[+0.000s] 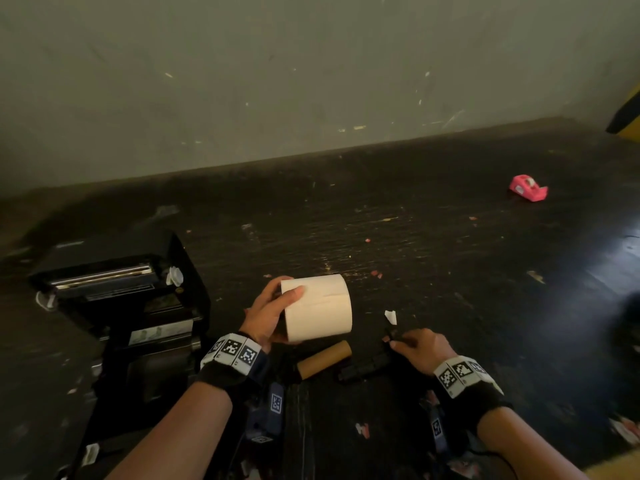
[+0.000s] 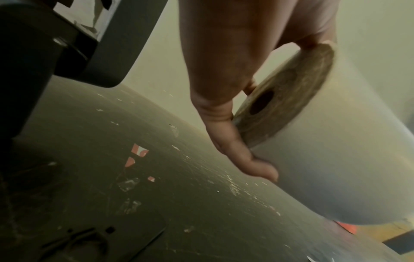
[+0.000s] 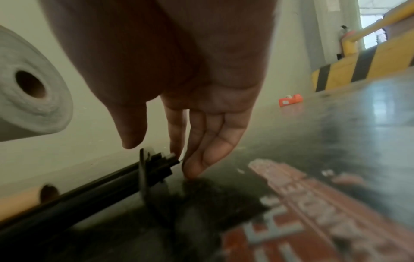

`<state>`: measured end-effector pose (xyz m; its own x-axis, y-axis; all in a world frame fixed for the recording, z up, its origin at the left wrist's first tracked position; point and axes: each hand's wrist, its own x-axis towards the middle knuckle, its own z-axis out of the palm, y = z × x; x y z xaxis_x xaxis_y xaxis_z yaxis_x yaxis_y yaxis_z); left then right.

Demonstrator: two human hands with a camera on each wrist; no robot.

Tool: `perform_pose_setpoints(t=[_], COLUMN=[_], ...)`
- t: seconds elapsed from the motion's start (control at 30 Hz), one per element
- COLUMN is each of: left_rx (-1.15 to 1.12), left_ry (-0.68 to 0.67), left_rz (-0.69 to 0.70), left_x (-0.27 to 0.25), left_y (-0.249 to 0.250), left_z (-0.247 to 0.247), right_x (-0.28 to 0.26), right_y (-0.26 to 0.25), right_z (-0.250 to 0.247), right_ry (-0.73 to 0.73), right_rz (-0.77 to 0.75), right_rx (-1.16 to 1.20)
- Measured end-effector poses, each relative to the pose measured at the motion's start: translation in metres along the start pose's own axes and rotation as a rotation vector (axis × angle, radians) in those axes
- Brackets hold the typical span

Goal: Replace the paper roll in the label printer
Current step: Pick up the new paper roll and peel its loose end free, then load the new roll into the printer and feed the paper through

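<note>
The black label printer (image 1: 121,306) stands at the left with its lid raised. My left hand (image 1: 273,313) grips a full white paper roll (image 1: 317,308) by one end and holds it above the dark table (image 1: 450,254); the thumb lies on top. The left wrist view shows the fingers (image 2: 241,156) wrapped round the roll's (image 2: 336,159) edge beside its core hole. An empty brown cardboard core (image 1: 323,358) lies below the roll. Beside it lies a black spindle (image 1: 367,367). My right hand (image 1: 419,348) reaches down with straight fingers (image 3: 197,159) that touch the table at the spindle's (image 3: 156,164) tip.
A pink tape dispenser (image 1: 528,188) sits far back on the right. A white paper scrap (image 1: 390,317) and red label bits lie near my right hand. A grey wall (image 1: 311,81) closes the back, and a yellow-and-black barrier (image 3: 358,67) stands to the right.
</note>
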<state>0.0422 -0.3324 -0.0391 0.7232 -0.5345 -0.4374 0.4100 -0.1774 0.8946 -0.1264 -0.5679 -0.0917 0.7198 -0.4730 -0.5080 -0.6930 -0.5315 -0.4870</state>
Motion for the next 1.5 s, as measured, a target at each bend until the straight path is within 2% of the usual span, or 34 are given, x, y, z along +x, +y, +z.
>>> perform_pose_setpoints(t=[0.37,0.5,0.67,0.8,0.93,1.1,1.5], left_rx=[-0.041,-0.07,-0.115,-0.169,-0.217,-0.236,-0.197], left_ry=[0.029,0.038,0.033,0.019,-0.013,-0.068,-0.129], left_rz=[0.004,0.009,0.027,0.059,0.097,0.117,0.132], left_x=[-0.015,-0.017,-0.02,-0.023,-0.027,-0.031,-0.036], left_y=[0.0,-0.001,0.001,0.007,0.011,0.016,0.019], left_z=[-0.003,-0.005,-0.006,-0.011,-0.016,-0.019,-0.015], right_x=[-0.013,-0.027,-0.047,-0.06,-0.07,-0.074,-0.078], right_y=[0.012,0.008,-0.005,-0.016,-0.03,-0.047,-0.057], right_z=[0.004,-0.004,-0.018,-0.038,-0.06,-0.075,-0.076], right_ry=[-0.003,0.081,0.15,0.282,0.397,0.473,0.45], right_rz=[0.016,-0.083,-0.223,-0.278,-0.332,-0.394,-0.444], right_rx=[0.274,0.315,0.254,0.259,0.338,0.475,0.614])
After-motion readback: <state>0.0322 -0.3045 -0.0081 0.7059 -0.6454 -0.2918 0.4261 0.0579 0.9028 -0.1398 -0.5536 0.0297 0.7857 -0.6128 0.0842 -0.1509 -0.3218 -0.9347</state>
